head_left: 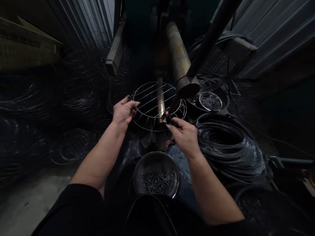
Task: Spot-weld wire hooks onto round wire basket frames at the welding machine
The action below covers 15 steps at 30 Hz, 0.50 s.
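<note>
My left hand (122, 112) is closed on the left edge of a round wire rack (154, 117), thumb on top. The rack has an upper ring crossed by parallel wires and a lower ring joined by short wires. My right hand (184, 134) pinches at the rack's front right, beside a small copper-coloured tip (167, 113); what its fingers hold is too dark to make out. A brass-coloured rod (160, 98) shows through and under the rack. In front of my body, a metal bowl (137, 168) contains many short bent wire pieces (157, 183).
A thick metal cylinder (179, 54) with a slanted dark bar (214, 36) overhangs the rack at the right. Coiled wire hoops (246, 157) lie at the right, below a container with a smaller bowl (210, 101). More wire rings (73, 144) are stacked at the left.
</note>
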{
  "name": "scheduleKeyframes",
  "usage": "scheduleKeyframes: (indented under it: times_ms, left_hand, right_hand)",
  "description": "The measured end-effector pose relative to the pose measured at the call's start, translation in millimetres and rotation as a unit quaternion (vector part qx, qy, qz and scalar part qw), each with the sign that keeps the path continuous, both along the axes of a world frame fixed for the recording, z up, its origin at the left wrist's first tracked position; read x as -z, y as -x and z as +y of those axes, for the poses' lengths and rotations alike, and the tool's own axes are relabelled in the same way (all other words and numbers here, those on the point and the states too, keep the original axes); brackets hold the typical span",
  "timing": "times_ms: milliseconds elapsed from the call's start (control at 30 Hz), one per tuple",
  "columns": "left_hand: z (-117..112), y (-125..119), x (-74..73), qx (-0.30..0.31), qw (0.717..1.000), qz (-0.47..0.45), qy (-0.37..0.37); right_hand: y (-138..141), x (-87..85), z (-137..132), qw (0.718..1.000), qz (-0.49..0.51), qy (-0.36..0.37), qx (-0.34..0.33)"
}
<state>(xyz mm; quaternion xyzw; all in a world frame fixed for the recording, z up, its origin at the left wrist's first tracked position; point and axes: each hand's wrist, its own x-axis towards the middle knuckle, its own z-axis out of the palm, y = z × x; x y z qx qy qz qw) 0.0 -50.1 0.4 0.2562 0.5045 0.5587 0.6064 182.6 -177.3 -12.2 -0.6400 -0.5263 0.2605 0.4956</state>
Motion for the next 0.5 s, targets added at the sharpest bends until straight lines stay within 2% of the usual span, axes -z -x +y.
scheduleKeyframes:
  times_ms: [67,200,500]
  left_hand:
    - [0.6,0.1,0.4,-0.001,1.000,-0.001,-0.008]
    - [2.3,0.4,-0.1,-0.005,1.000,0.002,-0.021]
    - [-0.4,-1.3,-5.7,-0.003,1.000,0.016,-0.024]
  right_hand:
    - [-4.1,0.1,-1.8,1.000,-0.018,0.015,-0.020]
    - [-9.0,3.7,1.5,0.999,0.006,0.031,-0.038]
    - [-8.9,9.7,7.9,0.998,0.055,-0.010,-0.020]
